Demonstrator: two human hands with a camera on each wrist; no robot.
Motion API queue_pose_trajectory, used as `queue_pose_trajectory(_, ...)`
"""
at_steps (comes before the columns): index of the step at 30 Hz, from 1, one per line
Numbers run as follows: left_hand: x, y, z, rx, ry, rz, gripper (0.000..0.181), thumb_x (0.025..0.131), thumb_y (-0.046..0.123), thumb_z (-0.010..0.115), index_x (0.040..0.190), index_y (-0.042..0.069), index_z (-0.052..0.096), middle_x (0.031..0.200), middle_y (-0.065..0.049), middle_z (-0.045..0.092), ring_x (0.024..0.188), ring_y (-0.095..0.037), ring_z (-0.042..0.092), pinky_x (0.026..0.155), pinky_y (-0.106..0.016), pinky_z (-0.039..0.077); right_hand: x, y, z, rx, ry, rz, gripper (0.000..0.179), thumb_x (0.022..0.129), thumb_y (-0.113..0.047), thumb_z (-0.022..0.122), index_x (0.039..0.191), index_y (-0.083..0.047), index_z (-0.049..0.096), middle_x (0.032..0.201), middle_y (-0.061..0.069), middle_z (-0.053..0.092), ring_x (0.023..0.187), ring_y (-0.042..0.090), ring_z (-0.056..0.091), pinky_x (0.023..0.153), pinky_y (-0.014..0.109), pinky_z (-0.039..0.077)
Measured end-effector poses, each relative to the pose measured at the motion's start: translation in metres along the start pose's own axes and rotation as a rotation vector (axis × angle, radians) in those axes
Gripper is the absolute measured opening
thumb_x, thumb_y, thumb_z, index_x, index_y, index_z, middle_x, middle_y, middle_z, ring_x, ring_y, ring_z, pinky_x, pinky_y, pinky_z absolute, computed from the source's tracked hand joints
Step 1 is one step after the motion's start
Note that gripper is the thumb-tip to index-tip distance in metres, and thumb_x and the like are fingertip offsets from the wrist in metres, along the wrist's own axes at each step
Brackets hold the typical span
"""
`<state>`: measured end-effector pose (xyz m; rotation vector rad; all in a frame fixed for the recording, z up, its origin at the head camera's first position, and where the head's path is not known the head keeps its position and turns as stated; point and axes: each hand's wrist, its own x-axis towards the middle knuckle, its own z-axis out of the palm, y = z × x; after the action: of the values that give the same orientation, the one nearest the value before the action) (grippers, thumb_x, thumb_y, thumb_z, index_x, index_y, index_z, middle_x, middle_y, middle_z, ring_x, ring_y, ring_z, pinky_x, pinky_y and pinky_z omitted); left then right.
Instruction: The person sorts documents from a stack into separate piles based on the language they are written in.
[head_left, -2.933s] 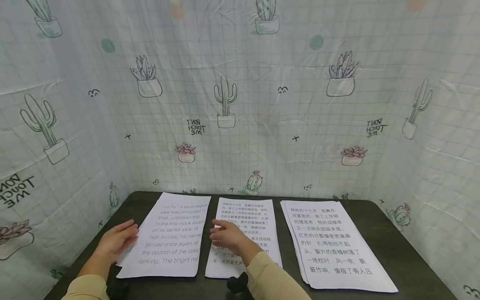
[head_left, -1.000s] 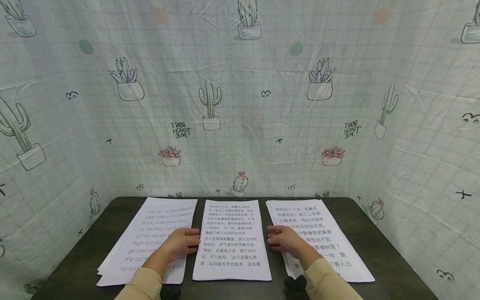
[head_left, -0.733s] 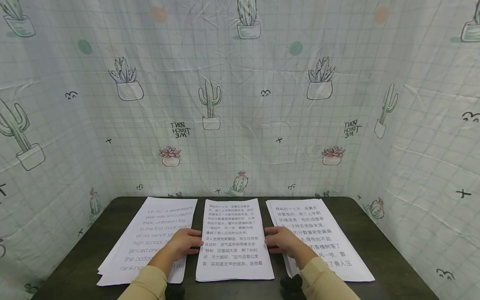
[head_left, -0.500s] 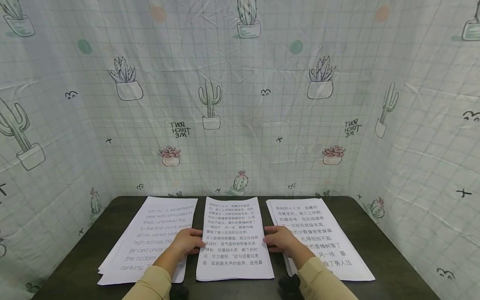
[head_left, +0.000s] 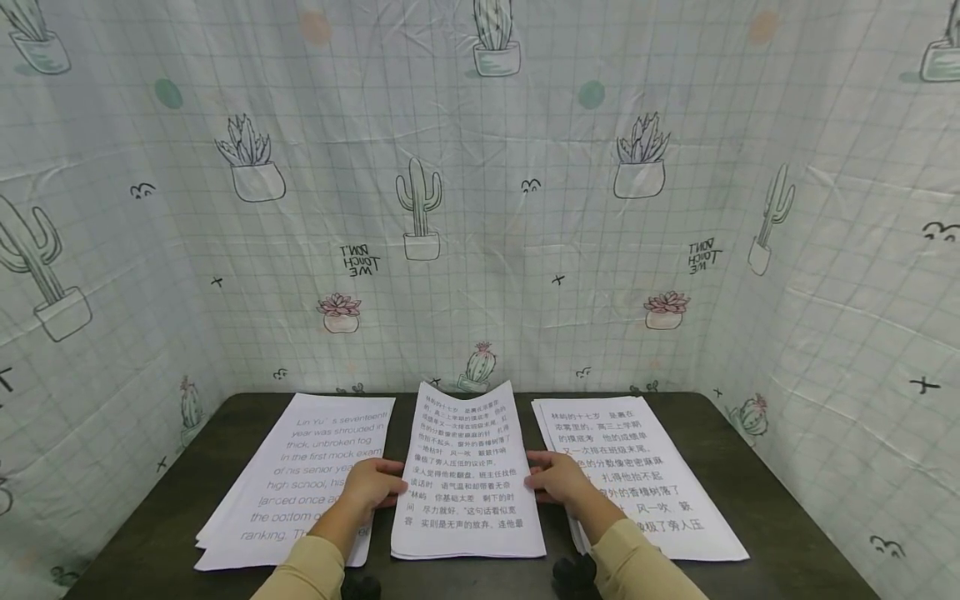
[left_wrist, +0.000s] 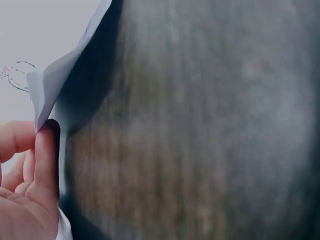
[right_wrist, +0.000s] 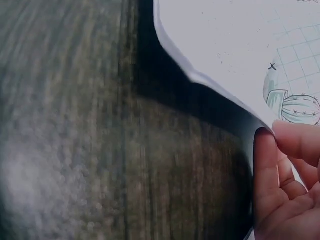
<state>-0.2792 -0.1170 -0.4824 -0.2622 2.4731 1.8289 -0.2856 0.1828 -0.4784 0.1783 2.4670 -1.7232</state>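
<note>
The middle stack of printed paper (head_left: 465, 483) bends up between my two hands, its far corners raised and its near edge low over the table. My left hand (head_left: 371, 487) pinches its left edge. On the other side, my right hand (head_left: 558, 482) pinches the right edge. In the left wrist view, thumb and finger of the left hand (left_wrist: 30, 170) meet at the sheets' edge (left_wrist: 50, 80). The right wrist view has the right hand (right_wrist: 290, 175) gripping the curled paper (right_wrist: 215, 55) the same way, a dark gap showing under the lifted edge.
To the left lies a stack of sheets with large English text (head_left: 300, 467), its lower sheets fanned out. A stack with large Chinese text (head_left: 637, 475) lies on the right, partly under the right forearm. All rest on a dark table (head_left: 187, 500) before a cactus-print curtain (head_left: 480, 208).
Both hands came from the left stack to the middle one and took hold of its side edges. Over the last half second its far end has risen and curved upward.
</note>
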Motion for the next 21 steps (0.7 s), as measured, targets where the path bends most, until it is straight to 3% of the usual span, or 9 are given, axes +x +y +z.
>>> queue_pose_trajectory(7,0.0,0.0005,0.0004,-0.013,0.019,0.01,0.039,0.077,-0.008,0.067,0.115,-0.012,0.063,0.098,-0.023,0.066,0.073,-0.016,0.067,0.068,-0.033,0.06,-0.0005,0.0005,-0.0002,0.008,0.0,-0.011,0.057,0.082,0.006,0.067,0.137,0.003,0.052,0.103,0.015,0.063,0.086,0.019,0.062,0.074,0.038,0.058)
queue_pose_trajectory(21,-0.0012,0.005,0.0032,0.078,0.044,0.043,0.037,0.075,-0.006,0.066,0.112,-0.013,0.065,0.095,-0.022,0.066,0.068,-0.017,0.066,0.065,-0.033,0.06,-0.0002,0.0041,-0.0001,-0.005,-0.012,-0.006,0.056,0.083,0.005,0.066,0.137,0.006,0.051,0.107,0.018,0.066,0.086,0.018,0.065,0.078,0.041,0.059)
